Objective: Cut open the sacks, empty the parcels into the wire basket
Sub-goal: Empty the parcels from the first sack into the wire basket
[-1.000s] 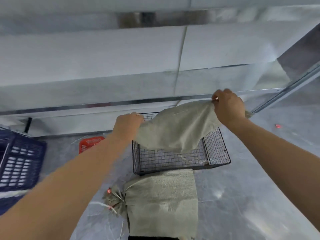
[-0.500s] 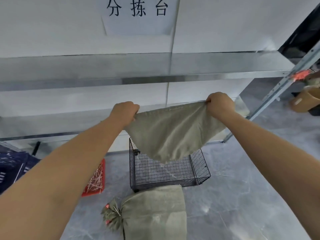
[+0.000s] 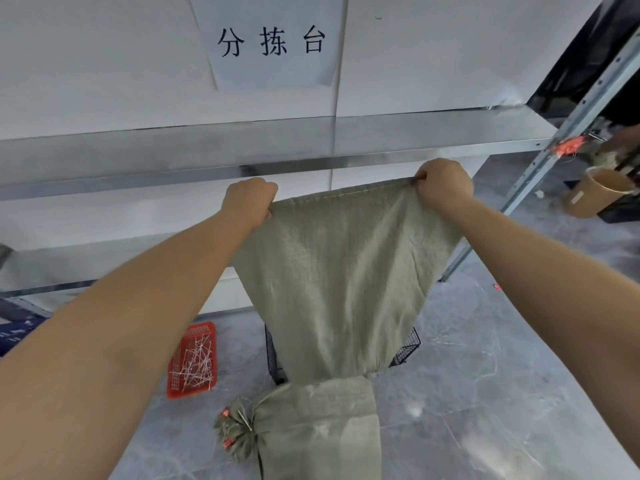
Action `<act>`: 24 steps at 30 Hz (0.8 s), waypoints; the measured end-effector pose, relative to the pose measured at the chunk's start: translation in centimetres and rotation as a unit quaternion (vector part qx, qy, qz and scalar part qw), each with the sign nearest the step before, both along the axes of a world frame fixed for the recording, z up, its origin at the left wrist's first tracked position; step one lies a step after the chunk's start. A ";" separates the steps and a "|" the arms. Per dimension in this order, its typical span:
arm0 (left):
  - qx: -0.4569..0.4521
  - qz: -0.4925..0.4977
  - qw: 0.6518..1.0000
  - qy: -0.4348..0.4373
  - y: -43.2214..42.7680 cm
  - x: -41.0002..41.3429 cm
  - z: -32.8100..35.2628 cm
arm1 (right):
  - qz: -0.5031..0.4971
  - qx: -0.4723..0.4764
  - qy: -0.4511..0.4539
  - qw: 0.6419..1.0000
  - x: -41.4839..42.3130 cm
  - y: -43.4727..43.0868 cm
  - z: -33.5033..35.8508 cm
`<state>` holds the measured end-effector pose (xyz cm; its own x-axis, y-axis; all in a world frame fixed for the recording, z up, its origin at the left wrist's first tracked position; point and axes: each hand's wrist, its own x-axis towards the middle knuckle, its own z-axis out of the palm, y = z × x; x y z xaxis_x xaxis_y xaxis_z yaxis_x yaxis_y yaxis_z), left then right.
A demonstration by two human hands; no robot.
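Above the basket (image 3: pixel 405 351), both hands, left (image 3: pixel 250 201) and right (image 3: pixel 444 183), fist the sack (image 3: pixel 341 271) by its upper corners; mouth hangs down. Shake firmly, keeping the mouth centred inside the wire.

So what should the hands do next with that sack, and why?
Probably shake it gently. Both hands, left hand and right hand, hold the sack up by its top edge, hanging limp over the wire basket, so any parcel left should drop in.

A paper sign (image 3: pixel 270 43) on the white wall (image 3: pixel 104 64) reads "分拣台".
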<state>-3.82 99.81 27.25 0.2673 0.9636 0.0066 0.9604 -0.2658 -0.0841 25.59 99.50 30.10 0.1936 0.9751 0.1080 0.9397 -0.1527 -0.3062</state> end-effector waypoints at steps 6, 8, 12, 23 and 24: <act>0.000 -0.016 1.000 -0.012 -0.2 -0.5 -0.3 | -0.005 -0.013 0.016 1.000 0.1 -0.7 0.2; -0.001 -0.017 1.000 -0.015 -0.2 -0.5 -0.3 | -0.004 -0.015 0.019 1.000 0.1 -0.8 0.1; -0.005 -0.027 1.000 -0.005 0.1 -0.5 -0.7 | -0.003 -0.020 0.025 0.999 0.3 -0.7 -0.3; 0.005 -0.045 0.999 0.012 1.5 0.4 -2.2 | -0.024 -0.006 0.028 0.999 0.4 0.7 -1.2; 0.008 -0.055 0.998 0.018 1.6 0.6 -2.3 | -0.023 -0.011 0.014 1.000 0.5 0.6 -1.3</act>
<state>-3.24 101.42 24.96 0.3710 0.9286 0.0098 0.9221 -0.3672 -0.1225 26.07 100.15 28.77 0.2419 0.9670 0.0796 0.9222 -0.2036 -0.3289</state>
